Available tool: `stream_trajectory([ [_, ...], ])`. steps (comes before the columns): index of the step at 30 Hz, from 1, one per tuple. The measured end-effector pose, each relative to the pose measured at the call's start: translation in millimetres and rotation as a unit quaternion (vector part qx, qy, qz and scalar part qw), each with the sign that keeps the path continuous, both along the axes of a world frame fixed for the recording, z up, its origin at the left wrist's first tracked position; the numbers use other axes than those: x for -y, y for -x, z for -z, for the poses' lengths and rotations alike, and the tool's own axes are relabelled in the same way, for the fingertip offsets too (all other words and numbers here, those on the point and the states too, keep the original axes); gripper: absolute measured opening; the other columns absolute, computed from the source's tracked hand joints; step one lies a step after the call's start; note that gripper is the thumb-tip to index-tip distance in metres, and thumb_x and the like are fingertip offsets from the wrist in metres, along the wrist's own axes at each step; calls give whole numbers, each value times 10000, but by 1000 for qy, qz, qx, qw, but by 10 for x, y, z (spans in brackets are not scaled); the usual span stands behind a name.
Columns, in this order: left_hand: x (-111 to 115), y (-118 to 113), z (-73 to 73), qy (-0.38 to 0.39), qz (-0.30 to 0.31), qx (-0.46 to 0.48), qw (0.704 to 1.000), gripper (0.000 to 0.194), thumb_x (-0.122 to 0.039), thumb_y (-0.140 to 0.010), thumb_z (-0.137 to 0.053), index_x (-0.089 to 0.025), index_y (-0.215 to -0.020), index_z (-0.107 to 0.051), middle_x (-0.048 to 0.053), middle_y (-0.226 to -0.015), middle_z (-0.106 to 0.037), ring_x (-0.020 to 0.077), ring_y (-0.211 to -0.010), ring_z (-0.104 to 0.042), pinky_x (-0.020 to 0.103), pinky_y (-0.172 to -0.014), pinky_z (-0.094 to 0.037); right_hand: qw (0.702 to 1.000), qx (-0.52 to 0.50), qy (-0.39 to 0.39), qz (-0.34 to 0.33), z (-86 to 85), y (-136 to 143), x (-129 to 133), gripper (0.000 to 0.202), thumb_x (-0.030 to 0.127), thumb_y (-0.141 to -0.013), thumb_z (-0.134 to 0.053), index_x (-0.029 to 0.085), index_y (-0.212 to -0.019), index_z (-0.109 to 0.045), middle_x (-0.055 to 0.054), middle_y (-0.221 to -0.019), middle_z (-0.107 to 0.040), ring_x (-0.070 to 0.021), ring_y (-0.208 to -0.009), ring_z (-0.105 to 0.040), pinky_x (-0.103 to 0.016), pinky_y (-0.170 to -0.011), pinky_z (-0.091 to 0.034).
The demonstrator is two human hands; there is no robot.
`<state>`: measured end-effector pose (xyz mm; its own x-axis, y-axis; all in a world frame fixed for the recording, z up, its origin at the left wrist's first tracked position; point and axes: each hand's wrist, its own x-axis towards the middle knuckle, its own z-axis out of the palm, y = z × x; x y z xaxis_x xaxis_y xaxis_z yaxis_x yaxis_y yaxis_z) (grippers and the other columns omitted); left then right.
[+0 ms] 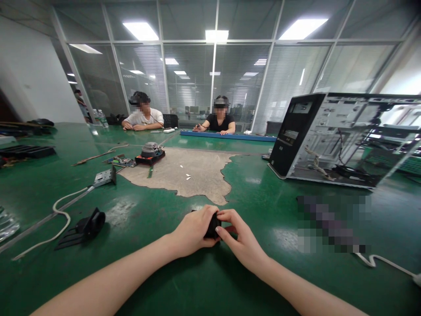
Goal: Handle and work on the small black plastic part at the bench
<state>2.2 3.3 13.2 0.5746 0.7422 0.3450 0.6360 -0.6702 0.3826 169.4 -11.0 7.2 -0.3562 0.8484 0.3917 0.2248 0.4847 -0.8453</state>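
A small black part (213, 228) is held just above the green table, at the middle of the near side; its exact kind is hard to make out between the fingers. My left hand (196, 226) wraps round it from the left, thumb below and fingers over the top, hiding much of it. From the right, my right hand (239, 230) pinches its edge with thumb and fingertips. Left of my hands lies a black plastic duct-like piece (86, 229) with a round opening and a slotted flat end.
An open computer case (305, 136) stands at the right. A pixelated long object (330, 221) with a white cord lies before it. Farther back are a cooler with fan (150, 152), a circuit board (121, 160) and a metal bracket (105, 175). Two people sit across the table.
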Motion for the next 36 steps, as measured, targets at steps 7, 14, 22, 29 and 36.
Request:
stream_trajectory([
  [7,10,-6,-3,-5,-3,-6,1000,527,-212,-663,-594,-210,-1109,-314,56,-1032,-487,226,-887,-542,332,-742,-433,997,11,70,-31,-9,2,11,200,208,-824,-462,206,-1024,-449,-42,-954,-541,-156,-835,-568,-307,-730,-499],
  [14,21,0,-6,1,4,5,1000,568,-190,-653,-594,-227,-1132,-292,55,-1074,-477,230,-912,-539,340,-756,-430,999,12,-35,-4,-3,-4,33,133,194,-801,-487,215,-931,-501,-60,-1043,-473,-185,-980,-493,-294,-735,-505],
  [22,9,7,16,2,-3,3,1000,518,-210,-658,-599,-230,-1098,-326,44,-1026,-489,229,-881,-544,336,-737,-427,998,8,59,-37,13,-5,6,225,194,-817,-472,214,-1039,-446,-44,-972,-537,-157,-857,-558,-310,-732,-508],
  [29,15,3,6,-4,6,10,1000,554,-200,-661,-591,-227,-1128,-296,52,-1072,-479,227,-916,-535,333,-761,-424,999,13,-30,-6,9,-6,24,155,193,-801,-482,215,-953,-506,-58,-1016,-494,-182,-965,-503,-297,-737,-496],
  [36,9,-2,12,6,-12,3,1000,535,-220,-657,-607,-232,-1107,-318,43,-1033,-497,228,-885,-550,326,-735,-428,996,-7,86,-29,24,3,-16,216,218,-816,-476,204,-1029,-444,-48,-964,-556,-162,-849,-572,-319,-726,-503],
])
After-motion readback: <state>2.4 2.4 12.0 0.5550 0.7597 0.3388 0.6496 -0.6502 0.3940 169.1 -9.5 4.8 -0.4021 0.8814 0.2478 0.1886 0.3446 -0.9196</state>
